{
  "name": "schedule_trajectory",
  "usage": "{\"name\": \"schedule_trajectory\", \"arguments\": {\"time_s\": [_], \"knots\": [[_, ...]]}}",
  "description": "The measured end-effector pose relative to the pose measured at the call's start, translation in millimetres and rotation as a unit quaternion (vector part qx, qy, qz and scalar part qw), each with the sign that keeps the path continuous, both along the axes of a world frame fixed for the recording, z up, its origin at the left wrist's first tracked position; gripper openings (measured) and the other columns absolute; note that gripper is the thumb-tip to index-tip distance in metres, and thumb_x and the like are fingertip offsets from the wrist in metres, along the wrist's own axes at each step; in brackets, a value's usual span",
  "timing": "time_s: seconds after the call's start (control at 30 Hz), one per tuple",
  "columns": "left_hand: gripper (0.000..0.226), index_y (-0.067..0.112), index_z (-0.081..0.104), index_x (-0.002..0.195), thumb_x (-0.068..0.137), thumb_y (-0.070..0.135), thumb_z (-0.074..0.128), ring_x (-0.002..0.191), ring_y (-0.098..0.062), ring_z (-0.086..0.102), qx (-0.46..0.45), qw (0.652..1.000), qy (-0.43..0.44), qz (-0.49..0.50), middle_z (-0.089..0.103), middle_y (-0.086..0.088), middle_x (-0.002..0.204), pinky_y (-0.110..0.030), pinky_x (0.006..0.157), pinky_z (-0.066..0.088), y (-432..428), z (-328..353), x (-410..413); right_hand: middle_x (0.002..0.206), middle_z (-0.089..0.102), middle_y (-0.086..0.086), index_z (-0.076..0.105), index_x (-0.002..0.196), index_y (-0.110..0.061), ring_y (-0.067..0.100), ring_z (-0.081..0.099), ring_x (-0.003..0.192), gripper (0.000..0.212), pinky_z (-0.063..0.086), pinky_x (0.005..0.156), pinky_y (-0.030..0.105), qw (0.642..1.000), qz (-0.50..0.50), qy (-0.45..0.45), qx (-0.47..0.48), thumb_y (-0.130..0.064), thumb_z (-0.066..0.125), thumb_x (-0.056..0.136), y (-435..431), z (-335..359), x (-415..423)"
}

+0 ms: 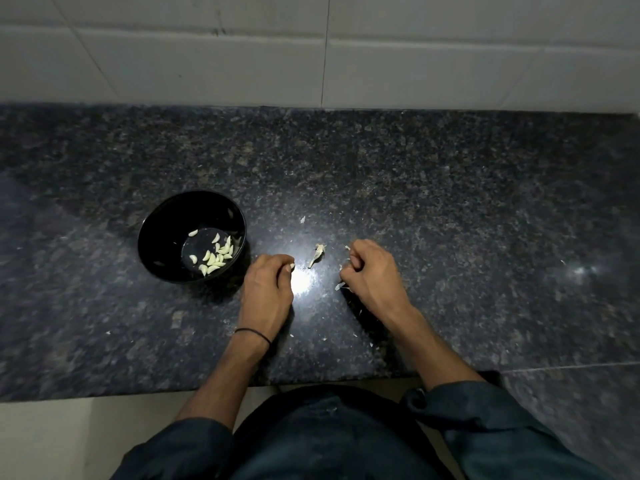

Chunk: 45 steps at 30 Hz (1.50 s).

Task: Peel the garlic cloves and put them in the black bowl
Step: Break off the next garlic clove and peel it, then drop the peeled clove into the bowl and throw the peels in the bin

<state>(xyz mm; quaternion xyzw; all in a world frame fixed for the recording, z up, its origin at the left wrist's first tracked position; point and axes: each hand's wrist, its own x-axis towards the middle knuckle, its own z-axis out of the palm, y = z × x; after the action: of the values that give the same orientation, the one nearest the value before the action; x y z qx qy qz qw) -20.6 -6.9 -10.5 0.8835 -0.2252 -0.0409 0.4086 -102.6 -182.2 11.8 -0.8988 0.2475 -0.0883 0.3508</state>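
Here, the left hand [268, 284] pinches a garlic clove [292, 266] beside the black bowl [156, 233]; right hand [372, 275] curled, perhaps on peel [347, 248]

A kitchen: a dark speckled stone counter [450, 202] lies under the left hand [268, 282] and right hand [372, 271] and meets a white tiled wall [415, 64] beyond them. Just left of the left hand stands a bowl [161, 233] of peeled cloves [216, 258]; garlic skins [317, 255] lie between the hands.

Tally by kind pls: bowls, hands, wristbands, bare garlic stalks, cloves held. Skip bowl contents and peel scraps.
black bowl: 1
hands: 2 (left hand, right hand)
black wristband: 1
garlic stalk: 1
garlic clove, pinched in left hand: 1
Total: 6
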Motion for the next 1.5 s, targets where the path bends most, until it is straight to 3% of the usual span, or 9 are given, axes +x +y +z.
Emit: {"name": "schedule_trajectory", "arguments": {"time_s": [0.17,0.23,0.43,0.57,0.83,0.97,1.13,1.3,1.5], "knots": [[0.016,0.008,0.073,0.102,0.093,0.003,0.061,0.09,-0.025,0.061,0.011,1.0,-0.011,-0.007,0.065,-0.009,0.095,-0.034,0.086,0.048,0.5,-0.8,-1.1,0.086,0.063,-0.006,0.074,0.095,-0.014,-0.003,0.053,0.075,0.018,0.036,0.07,0.007,0.999,0.04,-0.011,-0.012,-0.002,0.063,0.087,-4.8,-1.7,-5.9],[0.016,0.007,0.073,0.103,0.093,0.003,0.061,0.09,-0.025,0.061,0.012,1.0,-0.014,-0.008,0.065,-0.009,0.096,-0.033,0.086,0.048,0.5,-0.8,-1.5,0.092,0.07,0.0,0.077,0.104,-0.01,0.01,0.062,0.082,0.018,0.042,0.078,0.013,0.998,0.052,-0.013,-0.029,-0.006,0.064,0.093,-7.4,-2.4,-7.9],[0.017,0.008,0.073,0.105,0.093,0.002,0.062,0.091,-0.023,0.059,0.018,1.0,-0.018,-0.012,0.061,-0.007,0.096,-0.029,0.085,0.046,1.6,-0.3,-3.4,0.104,0.064,0.006,0.069,0.118,-0.005,0.016,0.059,0.094,0.029,0.041,0.082,0.019,0.991,0.079,-0.009,-0.103,0.003,0.056,0.095,-20.5,-8.2,-3.0],[0.017,0.007,0.072,0.106,0.093,0.003,0.062,0.09,-0.021,0.058,0.023,0.999,-0.019,-0.015,0.059,-0.004,0.097,-0.023,0.085,0.042,3.1,1.9,-5.4,0.122,0.055,0.009,0.057,0.133,-0.005,0.025,0.052,0.111,0.044,0.047,0.096,0.033,0.981,0.122,0.02,-0.151,0.009,0.05,0.092,-20.9,-18.9,4.9],[0.019,0.004,0.071,0.11,0.093,0.0,0.061,0.094,-0.017,0.057,0.008,1.0,-0.02,0.022,0.059,-0.006,0.105,-0.013,0.088,0.039,9.1,7.7,-20.4,0.153,0.035,0.013,0.041,0.144,-0.007,0.03,0.028,0.145,0.04,0.035,0.116,0.042,0.954,0.24,0.032,-0.177,-0.012,0.048,0.105,1.5,-28.2,-47.8],[0.019,0.004,0.071,0.111,0.094,0.001,0.061,0.099,-0.015,0.055,0.015,0.999,-0.028,0.031,0.057,-0.005,0.11,-0.015,0.091,0.039,9.0,9.4,-34.0,0.152,0.044,0.015,0.046,0.146,-0.007,0.033,0.038,0.143,0.05,0.038,0.114,0.041,0.931,0.303,0.002,-0.204,-0.002,0.057,0.097,-11.2,-34.9,-74.3],[0.02,0.004,0.07,0.112,0.095,0.003,0.06,0.104,-0.02,0.056,0.031,0.998,-0.035,0.028,0.057,-0.006,0.114,-0.03,0.095,0.047,8.3,7.1,-53.2,0.136,0.06,0.017,0.06,0.134,0.0,0.032,0.058,0.124,0.041,0.049,0.106,0.04,0.904,0.359,-0.055,-0.225,-0.007,0.038,0.1,-33.3,-41.8,-97.6],[0.021,0.005,0.068,0.114,0.094,0.004,0.061,0.113,-0.027,0.054,0.091,0.995,-0.033,0.028,0.058,-0.009,0.12,-0.023,0.1,0.035,7.2,0.6,-69.8,0.125,0.061,0.014,0.063,0.123,0.0,0.029,0.059,0.108,0.031,0.056,0.085,0.038,0.879,0.405,-0.098,-0.23,-0.011,0.041,0.104,-50.7,-38.7,-98.7],[0.02,0.002,0.065,0.115,0.096,0.004,0.058,0.116,-0.026,0.053,0.092,0.994,-0.033,0.043,0.055,-0.011,0.124,-0.03,0.103,0.042,6.1,4.6,-79.2,0.115,0.062,0.014,0.065,0.111,-0.001,0.028,0.056,0.092,0.027,0.055,0.076,0.04,0.853,0.433,-0.137,-0.258,-0.009,0.04,0.105,-55.8,-36.5,-86.0]]}}
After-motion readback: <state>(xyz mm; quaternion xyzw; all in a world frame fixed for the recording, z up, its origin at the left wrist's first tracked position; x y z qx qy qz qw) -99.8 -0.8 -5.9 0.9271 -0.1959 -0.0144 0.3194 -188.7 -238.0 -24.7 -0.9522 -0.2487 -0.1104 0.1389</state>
